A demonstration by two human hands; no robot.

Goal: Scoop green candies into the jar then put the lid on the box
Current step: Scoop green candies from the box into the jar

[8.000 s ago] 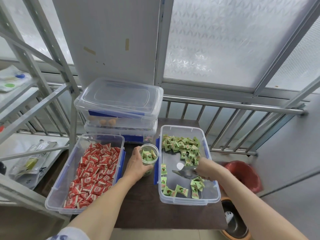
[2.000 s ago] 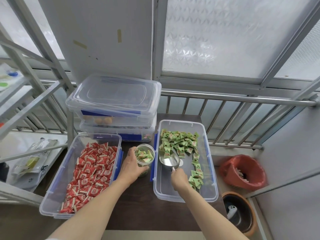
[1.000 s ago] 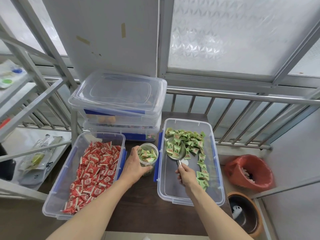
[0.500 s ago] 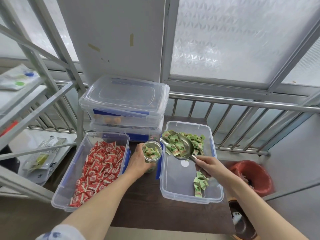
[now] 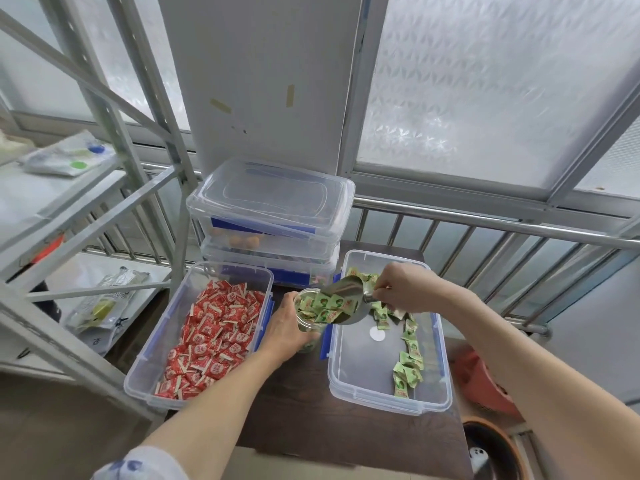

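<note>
Change since half a second ago: your right hand (image 5: 403,289) has carried the metal scoop (image 5: 341,303) from above the box over to the jar (image 5: 309,315), and the scoop now tips down to the left, its lip at the jar's mouth.
Scoop: your right hand is clamped on its short handle; green candies (image 5: 329,304) are sliding from the bowl toward the jar.
Jar: it stands on the dark counter (image 5: 294,407) between the two open boxes, as before, already partly filled with green candies.
Left hand (image 5: 285,332): your fingers are wrapped around the jar's side, holding it upright, the same grip as in the earlier frames.
Green box (image 5: 388,393): open, on the right of the counter; loose green candies lie at its far end and along its right wall, and its near left floor is bare.
Red box (image 5: 152,355): open, left of the jar, full of red candies (image 5: 214,336).
Stacked boxes (image 5: 273,216): two closed clear boxes at the back of the counter, unchanged.
Hidden: the scoop's handle is buried in your right hand; the scoop covers the jar's right rim; your left palm hides the jar's lower left side.
Hard to tell: which lid belongs to the green box; the print on the wrappers.
Cut off: a red basket (image 5: 485,386) and a dark pot (image 5: 495,452) at the lower right, partly behind your right forearm.
</note>
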